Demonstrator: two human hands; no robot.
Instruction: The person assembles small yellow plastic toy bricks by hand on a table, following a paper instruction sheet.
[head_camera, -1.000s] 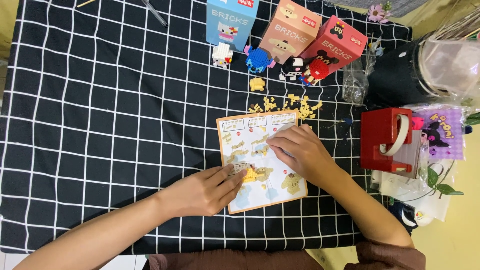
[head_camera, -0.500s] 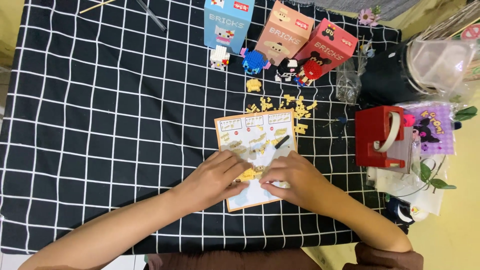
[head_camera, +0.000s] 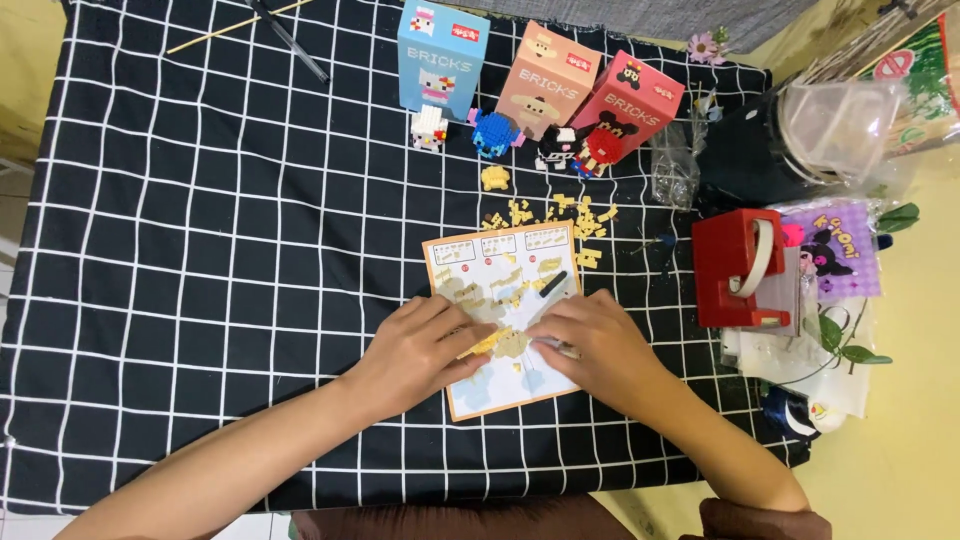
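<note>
Both hands, left (head_camera: 420, 352) and right (head_camera: 590, 345), have closed together gripping yellow bricks (head_camera: 497, 342) over instruction sheet (head_camera: 500, 262).

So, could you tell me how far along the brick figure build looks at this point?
Done: four small brick figures stand before the three boxes. In hand: the left hand and right hand meet over the instruction sheet, fingers on a few yellow pieces. Left: a scatter of loose yellow bricks lies unassembled above the sheet.
</note>
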